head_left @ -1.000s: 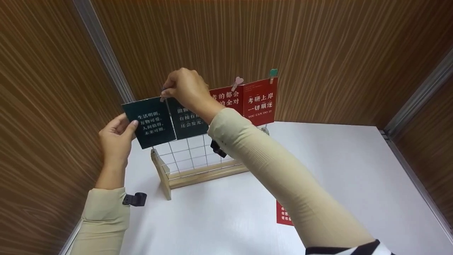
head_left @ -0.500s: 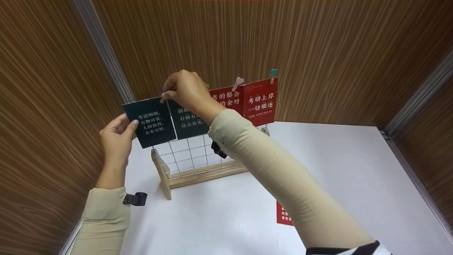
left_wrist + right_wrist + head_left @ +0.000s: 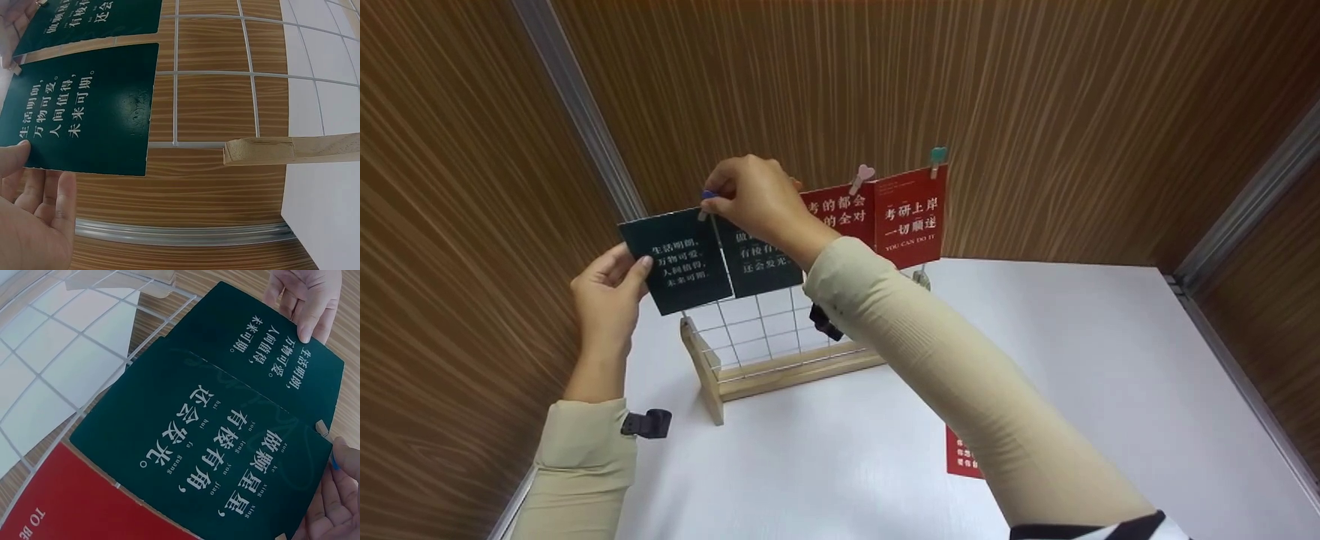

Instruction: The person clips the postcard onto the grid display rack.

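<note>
In the head view, my left hand [image 3: 606, 292] pinches the left edge of a dark green card [image 3: 679, 259] with white writing. The thumb lies on its front; the fingers are behind. At the top right corner of that card, my right hand [image 3: 761, 199] pinches a small clothespin [image 3: 709, 195] with a blue head. Its wooden tip [image 3: 322, 427] sits over the card's edge in the right wrist view. A second green card [image 3: 208, 439] hangs beside the first, partly covered by the right hand in the head view. Both lie against a white wire grid [image 3: 176, 73].
The grid stands on a wooden base [image 3: 802, 371]. Two red cards hang to the right, one [image 3: 840, 202] by a pink heart clothespin [image 3: 863, 175], one [image 3: 911, 214] by a teal one [image 3: 937, 156]. Another red card [image 3: 962, 459] lies on the white table [image 3: 825, 465], partly under the right arm.
My right hand has lowered slightly and its fingers have shifted, so more of the blue clothespin head shows. The left hand and the green card stay almost where they were.
</note>
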Motion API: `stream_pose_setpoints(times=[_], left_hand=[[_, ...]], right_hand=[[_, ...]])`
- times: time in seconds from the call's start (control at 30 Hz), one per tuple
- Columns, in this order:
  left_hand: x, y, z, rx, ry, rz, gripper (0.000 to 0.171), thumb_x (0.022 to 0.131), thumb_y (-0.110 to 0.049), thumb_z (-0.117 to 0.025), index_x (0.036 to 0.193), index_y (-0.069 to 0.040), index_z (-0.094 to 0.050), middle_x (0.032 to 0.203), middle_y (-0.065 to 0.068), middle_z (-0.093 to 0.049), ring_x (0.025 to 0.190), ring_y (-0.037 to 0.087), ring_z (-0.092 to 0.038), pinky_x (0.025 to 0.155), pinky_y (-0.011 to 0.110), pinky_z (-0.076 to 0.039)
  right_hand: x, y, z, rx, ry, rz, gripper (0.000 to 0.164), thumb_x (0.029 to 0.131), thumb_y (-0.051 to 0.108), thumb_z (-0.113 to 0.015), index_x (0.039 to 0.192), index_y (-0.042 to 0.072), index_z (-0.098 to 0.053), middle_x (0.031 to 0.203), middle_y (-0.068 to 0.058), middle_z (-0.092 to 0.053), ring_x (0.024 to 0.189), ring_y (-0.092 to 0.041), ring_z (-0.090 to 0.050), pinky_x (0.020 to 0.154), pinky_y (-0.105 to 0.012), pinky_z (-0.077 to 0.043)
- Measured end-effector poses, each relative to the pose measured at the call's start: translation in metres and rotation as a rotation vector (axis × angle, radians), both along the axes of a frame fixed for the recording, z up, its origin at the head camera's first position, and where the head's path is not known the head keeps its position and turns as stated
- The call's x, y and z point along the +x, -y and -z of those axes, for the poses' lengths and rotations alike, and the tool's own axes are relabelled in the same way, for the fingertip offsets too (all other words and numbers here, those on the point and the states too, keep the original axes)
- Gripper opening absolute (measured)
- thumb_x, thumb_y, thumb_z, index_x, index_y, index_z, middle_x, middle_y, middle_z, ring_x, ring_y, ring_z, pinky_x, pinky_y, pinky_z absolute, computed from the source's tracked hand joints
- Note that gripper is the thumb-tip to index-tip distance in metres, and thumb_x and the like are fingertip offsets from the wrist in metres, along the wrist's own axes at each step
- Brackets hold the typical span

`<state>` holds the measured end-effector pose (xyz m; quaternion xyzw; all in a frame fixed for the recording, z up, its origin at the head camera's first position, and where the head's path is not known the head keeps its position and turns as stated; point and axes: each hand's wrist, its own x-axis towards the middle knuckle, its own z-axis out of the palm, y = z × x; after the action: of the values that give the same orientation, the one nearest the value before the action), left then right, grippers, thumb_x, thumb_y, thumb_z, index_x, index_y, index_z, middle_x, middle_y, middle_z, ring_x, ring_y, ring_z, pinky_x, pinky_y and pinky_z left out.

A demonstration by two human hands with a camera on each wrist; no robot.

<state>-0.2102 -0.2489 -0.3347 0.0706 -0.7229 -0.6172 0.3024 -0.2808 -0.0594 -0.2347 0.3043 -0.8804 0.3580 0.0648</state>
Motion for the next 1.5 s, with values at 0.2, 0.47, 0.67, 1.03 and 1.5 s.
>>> stream_pose_setpoints(times=[0.2,0.47,0.67,1.03,1.5], left_hand=[[-0.001,0.001,0.002,-0.023,0.006,-0.018,0.029,0.090,-0.004,-0.065,0.118,-0.001,-0.065,0.109,0.009,-0.068,0.095,0.012,-0.064,0.079,0.024,-0.052],[-0.003,-0.001,0.001,-0.005,-0.004,-0.010,0.029,0.089,-0.002,-0.065,0.118,0.002,-0.065,0.105,0.006,-0.069,0.090,0.011,-0.065,0.077,0.024,-0.052],[-0.004,-0.001,0.002,-0.017,-0.013,-0.006,0.028,0.089,-0.002,-0.065,0.117,0.002,-0.065,0.106,0.007,-0.068,0.092,0.011,-0.064,0.078,0.025,-0.052],[-0.003,0.000,0.002,-0.034,-0.012,-0.001,0.029,0.090,-0.005,-0.065,0.118,0.001,-0.064,0.106,0.007,-0.068,0.094,0.013,-0.064,0.081,0.025,-0.051],[-0.002,0.001,0.003,-0.075,0.020,0.000,0.036,0.090,-0.011,-0.067,0.124,-0.002,-0.061,0.113,0.012,-0.067,0.100,0.012,-0.062,0.090,0.027,-0.047]], right_hand=[[-0.002,0.001,0.003,-0.057,0.042,-0.018,0.019,0.090,0.020,-0.067,0.107,0.010,-0.069,0.096,0.003,-0.069,0.084,-0.003,-0.062,0.077,-0.015,-0.047],[-0.003,0.000,0.004,-0.090,0.064,-0.024,0.023,0.090,0.021,-0.067,0.111,0.010,-0.067,0.098,0.003,-0.069,0.086,-0.003,-0.062,0.077,-0.015,-0.047],[-0.003,-0.003,0.004,-0.106,0.049,-0.012,0.031,0.090,0.026,-0.067,0.118,0.012,-0.064,0.105,0.004,-0.068,0.092,-0.003,-0.061,0.084,-0.019,-0.044],[-0.005,-0.007,0.003,-0.151,0.069,-0.049,0.042,0.089,0.033,-0.067,0.126,0.013,-0.060,0.116,0.003,-0.066,0.100,-0.002,-0.060,0.085,-0.016,-0.045],[-0.003,-0.014,0.006,-0.291,0.053,-0.194,0.056,0.089,0.033,-0.067,0.139,0.014,-0.049,0.133,0.001,-0.055,0.116,-0.003,-0.052,0.095,-0.017,-0.039]])
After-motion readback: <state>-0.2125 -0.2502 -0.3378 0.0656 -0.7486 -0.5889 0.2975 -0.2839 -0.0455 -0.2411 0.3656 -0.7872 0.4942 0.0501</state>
